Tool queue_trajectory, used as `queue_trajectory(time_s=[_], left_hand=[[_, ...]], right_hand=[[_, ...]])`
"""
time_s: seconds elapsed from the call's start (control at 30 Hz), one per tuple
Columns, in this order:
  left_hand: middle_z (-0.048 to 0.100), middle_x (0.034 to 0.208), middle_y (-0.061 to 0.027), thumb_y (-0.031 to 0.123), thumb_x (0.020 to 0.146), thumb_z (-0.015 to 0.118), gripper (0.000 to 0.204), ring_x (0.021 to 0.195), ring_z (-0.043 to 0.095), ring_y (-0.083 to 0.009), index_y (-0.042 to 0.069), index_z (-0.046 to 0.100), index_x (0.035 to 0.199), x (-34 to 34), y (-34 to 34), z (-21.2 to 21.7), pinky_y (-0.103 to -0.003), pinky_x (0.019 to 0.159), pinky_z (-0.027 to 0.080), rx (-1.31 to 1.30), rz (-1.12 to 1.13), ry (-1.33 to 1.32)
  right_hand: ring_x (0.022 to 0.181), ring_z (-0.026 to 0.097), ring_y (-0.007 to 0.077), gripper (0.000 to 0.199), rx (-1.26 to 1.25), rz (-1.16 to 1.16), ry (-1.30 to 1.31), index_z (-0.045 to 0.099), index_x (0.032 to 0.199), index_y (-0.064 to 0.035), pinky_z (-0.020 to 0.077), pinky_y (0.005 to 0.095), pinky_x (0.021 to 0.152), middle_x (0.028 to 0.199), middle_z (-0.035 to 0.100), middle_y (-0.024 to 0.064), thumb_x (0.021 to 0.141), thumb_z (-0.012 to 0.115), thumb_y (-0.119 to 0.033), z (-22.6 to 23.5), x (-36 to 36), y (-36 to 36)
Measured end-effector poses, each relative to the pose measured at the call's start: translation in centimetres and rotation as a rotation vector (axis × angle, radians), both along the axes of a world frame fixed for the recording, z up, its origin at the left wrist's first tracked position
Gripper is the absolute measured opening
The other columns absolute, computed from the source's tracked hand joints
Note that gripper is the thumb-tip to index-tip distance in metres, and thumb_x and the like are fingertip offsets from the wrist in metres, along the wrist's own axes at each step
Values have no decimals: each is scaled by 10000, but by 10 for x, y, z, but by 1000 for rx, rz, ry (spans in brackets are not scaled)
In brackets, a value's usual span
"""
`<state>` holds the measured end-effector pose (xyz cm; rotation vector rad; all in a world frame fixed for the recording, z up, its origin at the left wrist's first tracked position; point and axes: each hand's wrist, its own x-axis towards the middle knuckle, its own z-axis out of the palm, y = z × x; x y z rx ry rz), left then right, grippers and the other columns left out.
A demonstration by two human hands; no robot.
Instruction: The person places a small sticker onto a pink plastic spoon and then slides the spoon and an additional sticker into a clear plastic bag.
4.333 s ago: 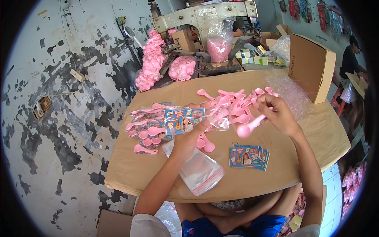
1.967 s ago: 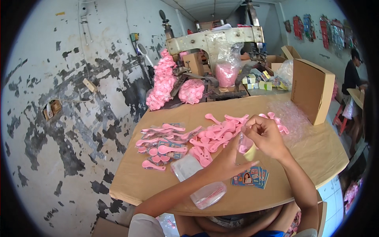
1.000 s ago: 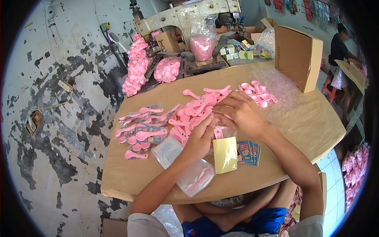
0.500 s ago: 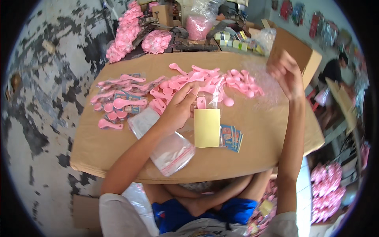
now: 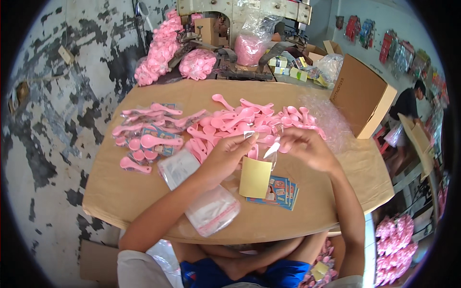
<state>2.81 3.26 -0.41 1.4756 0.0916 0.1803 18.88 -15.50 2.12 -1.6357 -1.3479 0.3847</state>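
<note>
My left hand (image 5: 229, 156) pinches the top of a clear plastic bag (image 5: 271, 152) over the middle of the table. Inside it show a pale yellow card (image 5: 255, 178) and a pink spoon handle (image 5: 253, 151) above the card. At the bag's other upper corner, the bent fingers of my right hand (image 5: 309, 148) close on the film, which shines white there. Just below the bag, a fanned stack of blue printed cards (image 5: 283, 192) lies on the table. Empty clear bags (image 5: 211, 209) are stacked under my left forearm. Loose pink spoons (image 5: 240, 115) are heaped beyond my hands.
Bagged spoons with cards (image 5: 153, 139) lie at the table's left. A cardboard box (image 5: 360, 96) and crumpled clear film (image 5: 321, 113) stand at the right. Sacks of pink spoons (image 5: 198, 64) sit behind the brown table (image 5: 125, 201). Another person (image 5: 406, 103) sits far right.
My right hand has come down and left from its raised place near the box to the bag's top. The bag stays in my left hand. The view has tilted up slightly.
</note>
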Motion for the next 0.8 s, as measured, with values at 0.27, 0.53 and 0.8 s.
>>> queue_trajectory(time_s=[0.27, 0.53, 0.8], left_hand=[[658, 1106, -87, 249, 1028, 470, 388, 951, 681, -172, 18, 511, 1338, 4, -11, 12, -285, 764, 590, -61, 2, 46], [639, 1003, -29, 252, 1017, 509, 350, 877, 645, -95, 31, 575, 1281, 4, -10, 0, -262, 745, 585, -59, 48, -27], [638, 994, -48, 248, 1012, 516, 355, 860, 660, -119, 24, 552, 1286, 1, -6, 9, -268, 733, 585, -24, 21, -6]], right_hand=[[808, 597, 52, 247, 159, -90, 215, 672, 1125, -46, 489, 226, 723, 917, 681, -3, 939, 653, -207, -26, -20, 13], [946, 628, 94, 245, 181, 46, 269, 658, 1167, -19, 533, 265, 823, 1074, 694, 69, 934, 636, -92, -21, -34, 13], [924, 615, 74, 218, 176, 27, 306, 681, 1133, -16, 528, 253, 803, 1047, 702, 46, 933, 637, -89, -22, -26, 14]])
